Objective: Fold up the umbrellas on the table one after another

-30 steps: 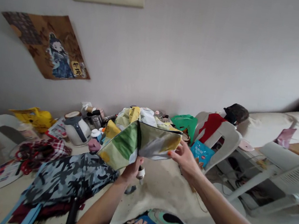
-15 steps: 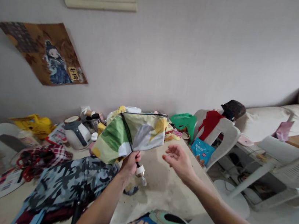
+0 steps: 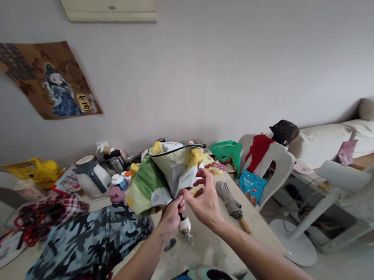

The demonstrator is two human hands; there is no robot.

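Holds a patterned folding umbrella (image 3: pixel 153 184), green, yellow, grey and white, in the left grip (image 3: pixel 171 216), closed round the lower part of it. Has the canopy (image 3: pixel 183 169), loose and part bunched, raised over the desk (image 3: pixel 198 255) just beyond both hands, and the white handle end (image 3: pixel 185 226) slanting down toward the body. Touches the near edge of the canopy with the right grip (image 3: pixel 205 203), thumb just beside the left grip, other fingers bent and slightly spread. Cannot tell from this angle whether pinching the cloth or only resting against it.

Has camouflage-print fabric (image 3: pixel 93 233) heaped on the desk to the left, partly behind the left forearm, with a red-and-white checked cloth (image 3: pixel 76 205) beside it and a white-and-grey electric kettle (image 3: pixel 94 180) farther back. To the right, has a grey folded umbrella (image 3: pixel 229 199) with a wooden handle lying near the right forearm, and a green plastic bag (image 3: pixel 227 150) toward the wall. Beyond the desk's right side, faces a white chair (image 3: pixel 285 168) with a red cloth (image 3: pixel 259 152) over its back.
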